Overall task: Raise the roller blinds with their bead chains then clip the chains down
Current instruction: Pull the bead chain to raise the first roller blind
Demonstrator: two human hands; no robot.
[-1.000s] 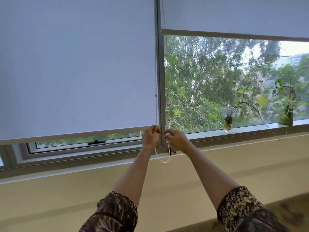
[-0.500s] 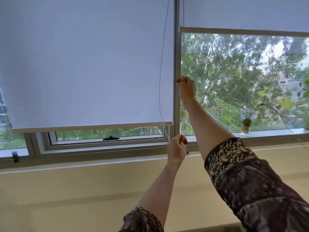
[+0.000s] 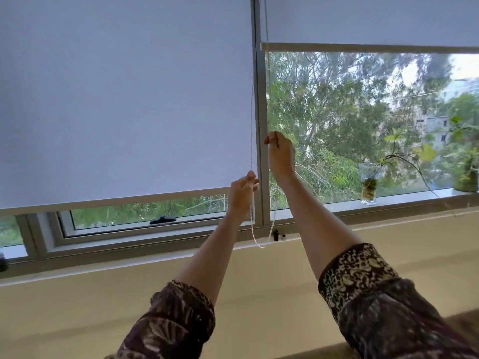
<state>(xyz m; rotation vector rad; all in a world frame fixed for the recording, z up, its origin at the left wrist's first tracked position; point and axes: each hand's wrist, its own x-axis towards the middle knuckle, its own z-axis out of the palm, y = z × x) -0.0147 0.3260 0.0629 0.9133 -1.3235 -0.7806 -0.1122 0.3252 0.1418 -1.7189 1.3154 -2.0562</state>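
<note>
The left roller blind (image 3: 124,104) hangs almost fully down, its bottom bar just above the small window. The right roller blind (image 3: 370,19) is raised near the top. A white bead chain (image 3: 252,120) runs down beside the window post and loops low by the sill. My left hand (image 3: 242,193) is shut on the left strand near the blind's bottom bar. My right hand (image 3: 280,154) is higher, shut on the right strand in front of the post. A small dark chain clip (image 3: 275,235) sits on the sill frame beside the loop.
A glass vase with a trailing plant (image 3: 368,185) stands on the sill at the right, and another potted plant (image 3: 466,174) is at the far right. A black window handle (image 3: 162,220) sits under the left blind. Below the sill runs a beige wall (image 3: 103,301).
My right hand has come down from its high reach along the chain. My left hand has moved up to the blind's bottom bar. The left blind's bottom bar looks about level with before.
</note>
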